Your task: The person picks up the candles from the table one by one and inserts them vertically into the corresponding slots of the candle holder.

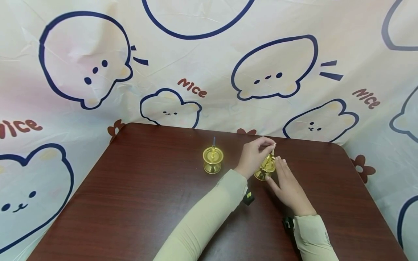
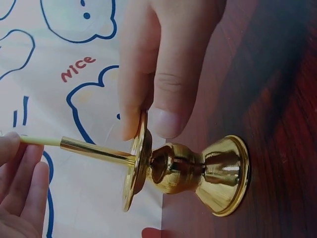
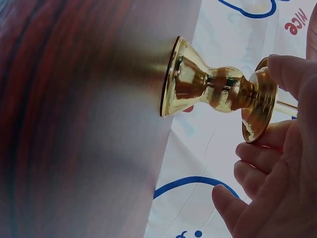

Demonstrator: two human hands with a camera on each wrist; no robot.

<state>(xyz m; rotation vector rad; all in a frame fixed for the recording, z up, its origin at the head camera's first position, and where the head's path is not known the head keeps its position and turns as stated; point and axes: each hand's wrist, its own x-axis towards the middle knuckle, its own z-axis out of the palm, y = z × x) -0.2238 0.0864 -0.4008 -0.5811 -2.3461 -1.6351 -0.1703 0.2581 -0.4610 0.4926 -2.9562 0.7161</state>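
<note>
In the head view my left hand (image 1: 253, 156) reaches over a shiny gold candle holder (image 1: 267, 165) on the right part of the table. Its thumb and fingertips pinch the top of a thin pale yellow candle (image 2: 39, 141), whose lower end sits in the holder's narrow tube (image 2: 94, 150). My right hand (image 1: 290, 186) grips the rim of the holder's round dish (image 3: 257, 116) between thumb and fingers. The holder's flared base (image 2: 225, 176) stands on the table. To the left, a second gold candle holder (image 1: 213, 156) bears a thin bluish candle (image 1: 214, 141).
The dark brown wooden table (image 1: 130, 203) has rounded far corners. Behind it and at both sides hangs a pale cloth (image 1: 215, 61) with blue-outlined cartoon animals and red lettering. Its far edge comes close behind both holders.
</note>
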